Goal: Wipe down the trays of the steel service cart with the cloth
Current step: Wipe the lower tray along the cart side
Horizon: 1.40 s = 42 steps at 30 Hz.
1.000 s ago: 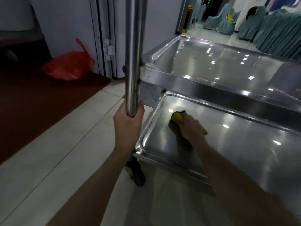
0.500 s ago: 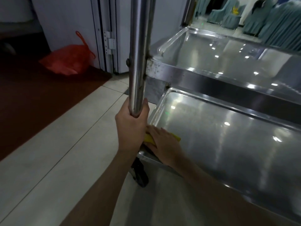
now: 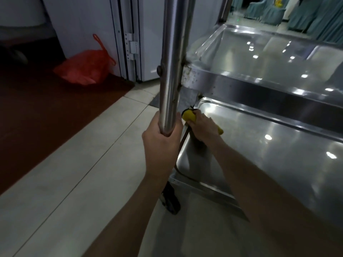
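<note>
The steel service cart has a lower tray (image 3: 278,164) and an upper tray (image 3: 259,58) above it. My left hand (image 3: 161,143) grips the cart's upright steel post (image 3: 172,62) near its lower end. My right hand (image 3: 204,127) presses a yellow cloth (image 3: 189,115) onto the lower tray at its far left corner, close to the rim. The hand covers most of the cloth; yellow shows at the fingertips and by the wrist.
A black caster wheel (image 3: 170,199) sits under the cart's near left corner. A red plastic bag (image 3: 85,69) lies on dark red carpet (image 3: 46,112) by the folding wall panels. Pale floor tiles (image 3: 74,182) lie to the left. Covered chairs (image 3: 265,10) stand far back.
My right hand slid the cloth from mid-tray to the near left rim, then up along the left edge to the far left corner. My left hand kept its grip on the post.
</note>
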Available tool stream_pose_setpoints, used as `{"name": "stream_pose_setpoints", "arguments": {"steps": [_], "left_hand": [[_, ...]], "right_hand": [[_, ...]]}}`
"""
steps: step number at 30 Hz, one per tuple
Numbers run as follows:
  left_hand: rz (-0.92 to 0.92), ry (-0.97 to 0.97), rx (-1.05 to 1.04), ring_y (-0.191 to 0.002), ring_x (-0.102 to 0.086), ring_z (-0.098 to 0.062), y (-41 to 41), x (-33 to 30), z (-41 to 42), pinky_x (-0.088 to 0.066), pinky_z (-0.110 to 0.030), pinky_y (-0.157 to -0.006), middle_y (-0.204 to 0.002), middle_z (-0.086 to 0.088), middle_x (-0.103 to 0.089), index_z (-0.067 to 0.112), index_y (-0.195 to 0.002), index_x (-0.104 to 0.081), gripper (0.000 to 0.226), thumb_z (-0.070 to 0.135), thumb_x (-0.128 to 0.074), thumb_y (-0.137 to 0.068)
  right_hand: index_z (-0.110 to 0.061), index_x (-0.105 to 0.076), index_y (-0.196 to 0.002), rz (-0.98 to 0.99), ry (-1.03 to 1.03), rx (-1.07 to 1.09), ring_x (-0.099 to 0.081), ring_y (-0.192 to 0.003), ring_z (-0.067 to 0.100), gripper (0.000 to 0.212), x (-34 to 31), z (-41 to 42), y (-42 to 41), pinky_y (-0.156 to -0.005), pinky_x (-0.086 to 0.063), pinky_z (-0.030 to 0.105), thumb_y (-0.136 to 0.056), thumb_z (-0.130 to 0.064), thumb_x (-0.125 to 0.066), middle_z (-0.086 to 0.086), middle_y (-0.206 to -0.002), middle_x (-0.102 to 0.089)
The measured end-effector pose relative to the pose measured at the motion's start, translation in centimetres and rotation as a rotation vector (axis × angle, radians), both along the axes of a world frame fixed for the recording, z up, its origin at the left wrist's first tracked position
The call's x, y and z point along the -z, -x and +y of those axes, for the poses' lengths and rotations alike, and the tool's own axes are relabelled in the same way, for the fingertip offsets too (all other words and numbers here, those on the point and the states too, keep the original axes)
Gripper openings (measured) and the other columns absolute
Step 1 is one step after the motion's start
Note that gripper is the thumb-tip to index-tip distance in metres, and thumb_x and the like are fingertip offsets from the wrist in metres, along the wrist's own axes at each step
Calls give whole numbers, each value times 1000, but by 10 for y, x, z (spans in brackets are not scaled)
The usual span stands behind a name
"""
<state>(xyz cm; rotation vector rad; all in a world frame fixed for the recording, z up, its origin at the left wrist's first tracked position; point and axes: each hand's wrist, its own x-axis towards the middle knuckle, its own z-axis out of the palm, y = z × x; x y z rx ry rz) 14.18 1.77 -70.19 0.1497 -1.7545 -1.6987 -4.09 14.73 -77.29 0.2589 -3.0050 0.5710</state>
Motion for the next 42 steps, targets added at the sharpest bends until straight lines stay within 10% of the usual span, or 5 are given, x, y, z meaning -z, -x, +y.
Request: {"name": "stream_pose_setpoints", "arguments": {"steps": [14, 25, 30, 35, 42], "left_hand": [[-55, -1, -12, -60, -48, -22, -11, -13, 2, -48, -46, -55, -66, 1, -47, 33, -72, -51, 29, 30, -67, -96], [-128, 49, -30, -61, -59, -21, -25, -26, 8, -54, -30, -57, -76, -27, -59, 12, -94, -56, 14, 22, -63, -99], [-350, 189, -111, -88, -68, -30, -34, -36, 7, -52, -41, -74, -90, -6, -65, 19, -101, -56, 27, 46, -61, -98], [-943, 461, -71, -126, -54, -40, -66, -38, 24, -44, -43, -101, -140, -23, -53, 0, -144, -37, 75, 59, -52, -99], [-1026, 742, 231, -108, -66, -32, -110, -37, 66, -55, -40, -91, -120, -13, -68, 4, -123, -64, 40, 37, -54, -103]], "right_hand": [[-23, -39, -153, -29, 15, -359, -55, -125, 30, 54, 2, 5, -164, -98, -42, 38, -105, -43, -50, 6, -145, -55], [-20, -51, -146, 29, -70, -354, -59, -119, 33, 54, -4, 82, -231, -100, -44, 43, -97, -41, -62, 7, -135, -63], [-21, -61, -133, 114, -82, -302, -68, -95, 32, 55, -2, 150, -257, -86, -52, 43, -88, -49, -47, 3, -114, -71], [-17, -68, -125, 160, -142, -234, -73, -88, 25, 47, 4, 229, -287, -78, -58, 34, -87, -44, -56, 4, -108, -75], [-11, -68, -126, 165, -44, -174, -75, -86, 23, 67, -14, 307, -320, -72, -57, 28, -103, -61, -30, 7, -106, -77]]}}
